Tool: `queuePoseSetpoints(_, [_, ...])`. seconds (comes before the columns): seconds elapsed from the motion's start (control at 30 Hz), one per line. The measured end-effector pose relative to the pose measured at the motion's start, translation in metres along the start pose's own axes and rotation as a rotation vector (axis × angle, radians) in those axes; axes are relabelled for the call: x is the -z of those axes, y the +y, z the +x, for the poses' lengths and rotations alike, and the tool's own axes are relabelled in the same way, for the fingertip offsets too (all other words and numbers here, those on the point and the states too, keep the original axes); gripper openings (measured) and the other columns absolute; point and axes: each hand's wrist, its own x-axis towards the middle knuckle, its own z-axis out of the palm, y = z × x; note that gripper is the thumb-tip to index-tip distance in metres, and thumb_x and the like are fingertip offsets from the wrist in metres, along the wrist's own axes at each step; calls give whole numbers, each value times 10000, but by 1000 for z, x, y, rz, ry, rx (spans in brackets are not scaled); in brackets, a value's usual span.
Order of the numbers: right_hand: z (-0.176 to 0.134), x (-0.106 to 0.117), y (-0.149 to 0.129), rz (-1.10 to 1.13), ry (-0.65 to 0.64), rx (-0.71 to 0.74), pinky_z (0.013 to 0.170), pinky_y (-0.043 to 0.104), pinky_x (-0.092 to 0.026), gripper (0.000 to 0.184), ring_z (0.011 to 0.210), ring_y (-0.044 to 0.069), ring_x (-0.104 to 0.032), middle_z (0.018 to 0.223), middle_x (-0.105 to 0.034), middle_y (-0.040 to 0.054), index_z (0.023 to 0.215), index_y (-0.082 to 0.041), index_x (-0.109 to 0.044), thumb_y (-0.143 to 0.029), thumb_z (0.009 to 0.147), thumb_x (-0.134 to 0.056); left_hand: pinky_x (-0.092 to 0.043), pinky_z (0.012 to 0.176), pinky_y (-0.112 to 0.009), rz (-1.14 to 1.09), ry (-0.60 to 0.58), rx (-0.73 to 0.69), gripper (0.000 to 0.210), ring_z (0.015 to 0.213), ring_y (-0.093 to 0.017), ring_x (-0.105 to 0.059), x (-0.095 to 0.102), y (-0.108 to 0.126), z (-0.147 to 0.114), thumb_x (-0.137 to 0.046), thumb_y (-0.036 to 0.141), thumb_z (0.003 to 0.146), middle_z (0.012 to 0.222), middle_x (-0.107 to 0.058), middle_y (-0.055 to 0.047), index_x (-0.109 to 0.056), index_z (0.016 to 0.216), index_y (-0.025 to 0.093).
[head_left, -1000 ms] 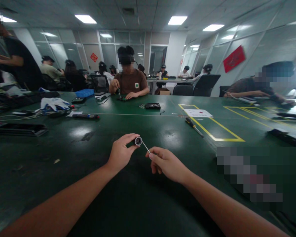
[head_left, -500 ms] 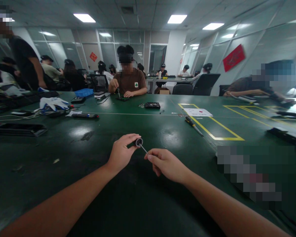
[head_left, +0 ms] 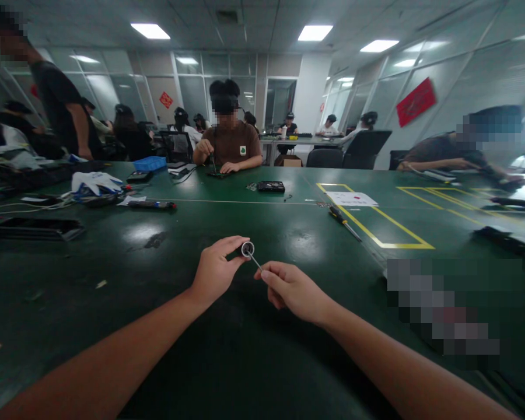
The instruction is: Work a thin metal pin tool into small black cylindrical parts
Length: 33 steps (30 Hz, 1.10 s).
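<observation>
My left hand [head_left: 216, 268] is closed around a small round part [head_left: 247, 249] with a pale ring-shaped rim and a dark inside; the rest of it is hidden by the fingers. Its open end faces right and toward me. My right hand [head_left: 291, 289] pinches a thin metal rod [head_left: 256, 262], which looks like a screwdriver shaft. The rod's tip reaches into the ring of the round part. Any handle is hidden in my right palm. Both hands are held above the green table [head_left: 262, 221].
A yellow-and-black screwdriver [head_left: 345, 223] lies right of my hands, near a paper sheet [head_left: 352, 199]. Farther off are a black device [head_left: 270, 186], a white-and-blue glove [head_left: 96, 183] and a blue basket [head_left: 149, 163]. A person [head_left: 230, 140] sits opposite; another [head_left: 459, 146] leans at right.
The round part has tilted slightly and sits a little higher, with the rod still in its ring. My right hand has moved slightly closer. At far left, a standing person has shifted right.
</observation>
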Motion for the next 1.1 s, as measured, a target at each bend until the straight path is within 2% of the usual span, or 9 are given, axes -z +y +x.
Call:
queuePoseSetpoints(0.2, [-1, 0, -4, -174, 39, 80, 612, 253, -403, 240, 576, 127, -529, 633, -594, -42, 1064, -202, -608, -366, 1049, -434, -563, 1034, -437, -40, 25, 44, 277, 1082, -240, -721, 1, -4, 2, -770, 188, 836, 1163, -766, -60, -772, 1110, 229])
queuePoseSetpoints(0.7, [0, 2, -3, -138, 0, 9, 517, 228, -378, 270, 494, 116, -498, 562, -571, -50, 1024, -190, -628, -377, 1040, -433, -558, 1044, -441, 13, 8, -18, 287, 1118, -234, -709, 2, -4, 0, -738, 165, 866, 1198, -752, -69, -766, 1140, 245])
queuePoseSetpoints(1.1, [0, -1, 0, -137, -20, 30, 549, 232, -393, 253, 553, 125, -543, 616, -615, -36, 1039, -201, -613, -391, 1041, -446, -564, 1033, -427, 0, 7, -21, 295, 1099, -230, -718, 1, -2, 0, -753, 151, 852, 1181, -763, -59, -770, 1130, 247])
